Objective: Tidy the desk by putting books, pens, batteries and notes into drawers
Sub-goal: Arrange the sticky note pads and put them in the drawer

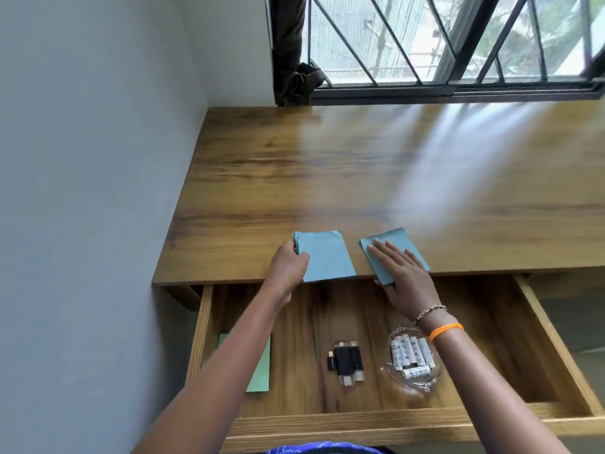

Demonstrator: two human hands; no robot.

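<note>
Desk [327,165], front edge: two blue note pads. Left hand [288,267] grips left pad [325,257]; right hand [401,273] lies flat, fingers straight, on right pad [393,244]. Open drawer [360,424] below: batteries [411,355], green notes [262,371].

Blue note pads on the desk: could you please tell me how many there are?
2. The left blue pad lies at the desk's front edge, gripped by the left hand; the right blue pad lies beside it, apart, under the flat right hand.
</note>
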